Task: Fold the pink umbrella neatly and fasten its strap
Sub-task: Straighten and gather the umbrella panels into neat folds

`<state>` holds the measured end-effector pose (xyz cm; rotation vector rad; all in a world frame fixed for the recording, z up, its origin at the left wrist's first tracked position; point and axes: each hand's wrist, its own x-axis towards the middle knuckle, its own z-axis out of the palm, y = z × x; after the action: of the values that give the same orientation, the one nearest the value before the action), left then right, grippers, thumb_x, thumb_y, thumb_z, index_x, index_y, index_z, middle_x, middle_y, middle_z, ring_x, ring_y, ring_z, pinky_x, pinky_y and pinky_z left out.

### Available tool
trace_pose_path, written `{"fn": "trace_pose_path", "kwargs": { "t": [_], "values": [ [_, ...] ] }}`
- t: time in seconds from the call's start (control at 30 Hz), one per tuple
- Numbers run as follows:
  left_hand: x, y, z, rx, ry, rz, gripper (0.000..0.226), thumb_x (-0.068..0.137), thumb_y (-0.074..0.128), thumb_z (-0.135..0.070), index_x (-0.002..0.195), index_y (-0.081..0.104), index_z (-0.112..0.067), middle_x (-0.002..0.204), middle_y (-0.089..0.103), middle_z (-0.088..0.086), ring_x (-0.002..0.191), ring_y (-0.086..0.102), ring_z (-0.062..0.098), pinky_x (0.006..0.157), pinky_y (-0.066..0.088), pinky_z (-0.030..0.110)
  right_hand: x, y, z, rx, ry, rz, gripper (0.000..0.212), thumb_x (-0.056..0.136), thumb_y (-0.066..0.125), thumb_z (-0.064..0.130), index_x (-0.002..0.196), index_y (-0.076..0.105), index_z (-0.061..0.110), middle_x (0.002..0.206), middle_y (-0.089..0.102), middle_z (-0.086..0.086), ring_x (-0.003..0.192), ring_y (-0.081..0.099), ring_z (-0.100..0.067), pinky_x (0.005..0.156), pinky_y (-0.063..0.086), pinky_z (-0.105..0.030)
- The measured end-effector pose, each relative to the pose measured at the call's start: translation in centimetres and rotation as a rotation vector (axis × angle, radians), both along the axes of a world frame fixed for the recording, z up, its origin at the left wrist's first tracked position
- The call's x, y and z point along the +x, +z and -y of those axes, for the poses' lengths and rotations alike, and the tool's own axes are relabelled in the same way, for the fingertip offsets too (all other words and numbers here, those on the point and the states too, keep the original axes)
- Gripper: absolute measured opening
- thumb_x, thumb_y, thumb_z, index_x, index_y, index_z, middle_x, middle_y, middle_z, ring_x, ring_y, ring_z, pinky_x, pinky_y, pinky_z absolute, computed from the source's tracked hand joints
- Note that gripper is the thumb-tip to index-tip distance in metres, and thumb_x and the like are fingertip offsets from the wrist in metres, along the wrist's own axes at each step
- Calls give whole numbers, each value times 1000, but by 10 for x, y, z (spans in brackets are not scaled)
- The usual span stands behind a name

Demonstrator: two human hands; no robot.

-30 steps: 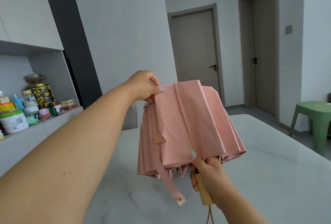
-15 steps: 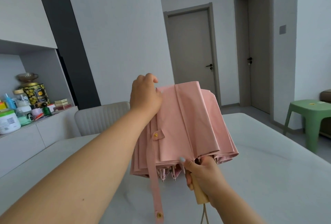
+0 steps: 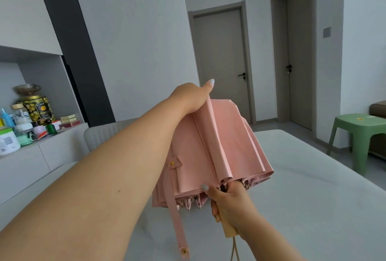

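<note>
The pink umbrella (image 3: 225, 148) is collapsed, its canopy hanging in loose pleats above a white table (image 3: 313, 198). My right hand (image 3: 229, 204) grips the pale wooden handle (image 3: 228, 231) from below, thumb up against the canopy's edge. My left hand (image 3: 191, 98) holds the top of one pleat, thumb raised, its fingers hidden behind the fabric. The pink strap (image 3: 177, 214) dangles unfastened on the left side, a gold snap at its free end and another on the tab (image 3: 173, 163) higher up.
A grey chair back (image 3: 108, 133) stands at the table's far side. A shelf at the left holds several jars and bottles (image 3: 25, 122). A green stool (image 3: 359, 135) is on the floor at the right. Two closed doors are behind.
My left hand has slid up and right along the canopy top and now holds a central pleat with the thumb raised. The strap still hangs loose. My right hand keeps hold of the handle.
</note>
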<state>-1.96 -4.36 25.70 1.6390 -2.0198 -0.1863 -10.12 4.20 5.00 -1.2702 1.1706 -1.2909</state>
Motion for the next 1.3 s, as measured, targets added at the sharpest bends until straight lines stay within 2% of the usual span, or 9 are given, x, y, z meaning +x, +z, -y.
{"fn": "trace_pose_path", "kwargs": {
  "t": [0.13,0.27,0.37,0.47,0.63,0.77,1.0,1.13,1.3],
  "values": [
    [16,-1,6,230,-140,-270,89,80,45,-77,146,41,-18,152,39,-1,140,36,22,113,26,38,1,-2,0,-1,23,6,39,85,69,27,76,61,-11,51,55,-16,35,45,-20,47,45,-28],
    [23,1,10,234,-208,-478,72,71,62,-71,119,61,-17,109,68,-1,98,61,16,98,44,35,3,-3,-1,-28,25,38,24,86,69,20,75,60,0,48,54,-13,35,45,-21,47,45,-30],
    [31,7,14,168,-97,-252,88,63,60,-75,132,56,-20,134,57,-1,118,55,23,105,40,39,3,-4,-1,-25,32,1,29,85,70,23,72,59,0,49,56,-13,36,46,-21,49,47,-30],
    [34,12,7,230,-76,-91,70,81,53,-69,137,51,-28,141,49,-6,127,49,22,107,36,37,4,-6,0,-9,42,-89,37,84,70,28,62,58,1,48,58,-11,37,47,-21,53,49,-31],
    [36,22,-6,397,-116,-122,30,87,61,-50,87,67,-21,86,65,-1,78,56,17,71,43,30,7,-7,0,13,43,-81,36,82,73,22,55,56,5,43,56,-8,34,46,-18,50,48,-28],
    [43,29,-3,409,-257,-474,44,88,59,-40,59,56,-7,62,54,5,74,47,17,65,39,30,5,-7,0,-23,12,-10,28,78,76,18,65,57,2,46,53,-13,37,44,-22,48,44,-29],
    [41,26,-11,300,-211,-262,12,87,64,-24,89,69,-14,105,63,2,101,54,17,82,32,30,2,-7,0,-38,51,-17,27,75,80,22,68,64,1,50,55,-15,40,43,-24,50,43,-30],
    [46,25,-10,300,-319,-521,29,89,58,-18,60,54,-15,80,59,2,79,52,14,72,40,28,2,-8,1,-33,34,-24,29,72,82,21,74,62,0,50,55,-14,41,44,-24,49,44,-31],
    [48,19,-5,190,-253,-388,41,89,58,-48,62,55,-17,85,59,1,86,52,15,101,24,40,3,-11,2,-32,52,-62,34,73,81,24,77,63,-5,50,57,-13,37,45,-20,48,45,-28]
  ]
}}
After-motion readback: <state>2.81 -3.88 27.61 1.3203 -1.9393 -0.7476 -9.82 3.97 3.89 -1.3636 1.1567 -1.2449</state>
